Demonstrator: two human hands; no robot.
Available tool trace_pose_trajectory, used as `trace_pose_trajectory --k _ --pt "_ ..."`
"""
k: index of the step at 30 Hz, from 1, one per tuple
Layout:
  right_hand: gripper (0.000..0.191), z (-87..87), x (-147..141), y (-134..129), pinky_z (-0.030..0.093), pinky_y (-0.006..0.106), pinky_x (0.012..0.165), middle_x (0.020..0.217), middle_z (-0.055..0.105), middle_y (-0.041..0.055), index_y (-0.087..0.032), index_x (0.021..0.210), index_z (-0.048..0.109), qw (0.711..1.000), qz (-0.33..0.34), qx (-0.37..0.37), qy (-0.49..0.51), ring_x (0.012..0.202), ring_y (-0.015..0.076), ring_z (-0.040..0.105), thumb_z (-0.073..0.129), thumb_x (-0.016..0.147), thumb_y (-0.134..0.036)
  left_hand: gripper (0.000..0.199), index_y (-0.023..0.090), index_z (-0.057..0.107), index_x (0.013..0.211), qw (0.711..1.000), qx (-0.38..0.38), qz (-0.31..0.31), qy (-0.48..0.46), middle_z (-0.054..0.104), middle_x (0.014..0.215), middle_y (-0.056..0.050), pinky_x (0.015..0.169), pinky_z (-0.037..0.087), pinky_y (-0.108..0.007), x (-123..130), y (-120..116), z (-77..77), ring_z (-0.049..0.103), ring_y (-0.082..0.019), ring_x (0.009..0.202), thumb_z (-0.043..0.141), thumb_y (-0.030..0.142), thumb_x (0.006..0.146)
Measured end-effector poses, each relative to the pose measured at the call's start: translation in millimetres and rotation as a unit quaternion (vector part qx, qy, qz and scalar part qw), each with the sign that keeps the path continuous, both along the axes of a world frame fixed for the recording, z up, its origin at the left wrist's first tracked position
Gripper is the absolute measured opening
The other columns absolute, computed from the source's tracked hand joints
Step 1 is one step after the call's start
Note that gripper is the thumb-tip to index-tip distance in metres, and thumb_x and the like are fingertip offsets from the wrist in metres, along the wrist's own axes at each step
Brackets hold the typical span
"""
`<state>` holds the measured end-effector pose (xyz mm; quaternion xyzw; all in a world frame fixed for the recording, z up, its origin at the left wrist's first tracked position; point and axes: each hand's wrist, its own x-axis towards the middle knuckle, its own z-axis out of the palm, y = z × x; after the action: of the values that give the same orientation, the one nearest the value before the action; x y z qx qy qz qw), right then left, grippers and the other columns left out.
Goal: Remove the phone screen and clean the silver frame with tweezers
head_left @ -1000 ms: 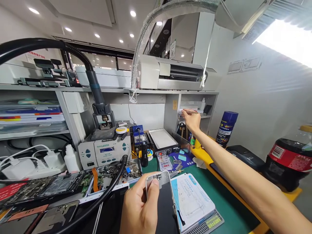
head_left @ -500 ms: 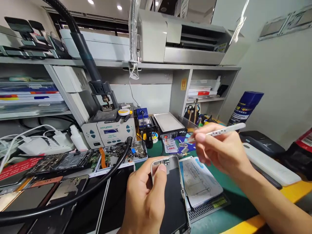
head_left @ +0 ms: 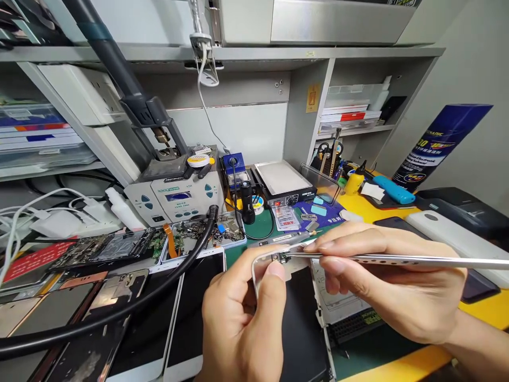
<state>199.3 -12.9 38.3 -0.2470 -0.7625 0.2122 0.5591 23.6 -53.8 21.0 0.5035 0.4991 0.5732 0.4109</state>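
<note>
My left hand (head_left: 248,313) is wrapped round an opened phone frame (head_left: 304,323) with a dark inner panel and a pale metal rim. Its thumb presses near the upper left corner, beside a small metal-and-black part (head_left: 282,258). Metal tweezers (head_left: 421,261), with a row of holes along the arm, lie nearly level in my right hand (head_left: 401,294), pinched between thumb and fingers. Their tips reach that part at the frame's corner. Whether they grip it I cannot tell.
A black hose (head_left: 178,289) curves over several phone screens on the left. Behind stand a hot-air station (head_left: 178,199), a tray of circuit boards (head_left: 199,236) and a flat heating plate (head_left: 284,178). A blue spray can (head_left: 441,146) is at right, near a white device (head_left: 449,233).
My right hand has brought the tweezers down and across to the frame's corner, turning them level. The camera view has tilted lower. My left hand keeps its hold on the phone frame.
</note>
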Motion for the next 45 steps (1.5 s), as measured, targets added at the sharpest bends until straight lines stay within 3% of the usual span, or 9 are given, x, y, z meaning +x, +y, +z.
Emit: trace_pose_trajectory --k 24,27,30,33,36,38,41,45 --pt "0.035 -1.7 -4 0 0.062 0.031 0.057 0.086 0.08 -0.0018 -0.034 0.101 0.079 1.0 -0.013 0.005 -0.001 0.064 0.0179 0.073 0.074 0.082 -0.006 0.027 0.021 0.077 0.099 0.999 0.016 -0.029 -0.012 0.066 0.071 0.0 0.056 0.042 -0.023 -1 0 0.6 0.05 -0.014 0.06 0.059 0.04 0.093" --pt "0.024 0.0 -2 2 0.057 0.027 0.046 0.078 0.078 -0.0009 -0.032 0.095 0.081 0.995 0.015 -0.083 0.046 0.052 0.0153 0.069 0.076 0.084 -0.011 0.028 0.02 0.076 0.096 0.999 0.015 -0.026 0.011 0.061 0.067 0.001 0.053 0.039 -0.023 -3 2 1.3 0.047 -0.013 0.059 0.057 0.041 0.094" --pt "0.001 7.1 4 11 0.045 0.023 0.031 0.064 0.071 -0.0014 -0.027 0.085 0.08 0.954 0.032 -0.225 0.197 0.037 0.0124 0.059 0.079 0.085 -0.028 0.029 0.019 0.074 0.093 0.999 0.016 0.0 0.04 0.064 0.073 -0.001 0.052 0.035 -0.022 -9 7 -0.6 0.051 -0.013 0.065 0.057 0.042 0.094" --pt "0.023 13.3 12 24 0.042 0.023 0.031 0.054 0.062 -0.0021 -0.021 0.072 0.074 0.916 0.038 -0.299 0.265 0.036 0.0123 0.056 0.078 0.085 -0.04 0.028 0.018 0.071 0.093 1.0 0.006 0.018 0.01 0.071 0.084 -0.003 0.058 0.039 -0.023 -15 14 -3.0 0.059 -0.017 0.076 0.06 0.043 0.093" --pt "0.045 10.4 14 32 0.046 0.025 0.041 0.05 0.054 -0.0027 -0.021 0.06 0.058 0.896 0.1 -0.385 0.196 0.043 0.0143 0.06 0.069 0.09 -0.052 0.029 0.016 0.072 0.095 0.999 -0.004 0.019 -0.039 0.068 0.076 -0.003 0.061 0.043 -0.025 -16 20 -2.3 0.06 -0.018 0.072 0.062 0.043 0.091" --pt "0.048 4.6 12 34 0.05 0.028 0.052 0.055 0.061 -0.0002 -0.021 0.065 0.055 0.892 0.133 -0.42 0.101 0.051 0.0164 0.064 0.059 0.095 -0.059 0.03 0.016 0.073 0.096 0.998 0.001 0.022 -0.056 0.068 0.073 -0.003 0.061 0.044 -0.026 -14 22 -0.1 0.06 -0.018 0.069 0.064 0.043 0.089" --pt "0.053 -3.0 8 31 0.051 0.031 0.066 0.069 0.07 0.005 -0.02 0.073 0.058 0.911 0.115 -0.395 -0.037 0.065 0.0183 0.067 0.048 0.098 -0.065 0.03 0.015 0.074 0.099 0.997 0.022 0.034 -0.058 0.07 0.076 -0.003 0.066 0.047 -0.026 -10 23 2.9 0.062 -0.019 0.072 0.064 0.041 0.089" --pt "0.052 -5.9 5 27 0.052 0.032 0.072 0.071 0.062 0.0017 -0.021 0.075 0.057 0.93 0.083 -0.35 -0.076 0.072 0.0175 0.063 0.048 0.097 -0.067 0.031 0.015 0.075 0.1 0.996 0.051 0.06 -0.041 0.072 0.08 -0.004 0.069 0.05 -0.027 -7 22 3.2 0.064 -0.02 0.076 0.065 0.041 0.088"
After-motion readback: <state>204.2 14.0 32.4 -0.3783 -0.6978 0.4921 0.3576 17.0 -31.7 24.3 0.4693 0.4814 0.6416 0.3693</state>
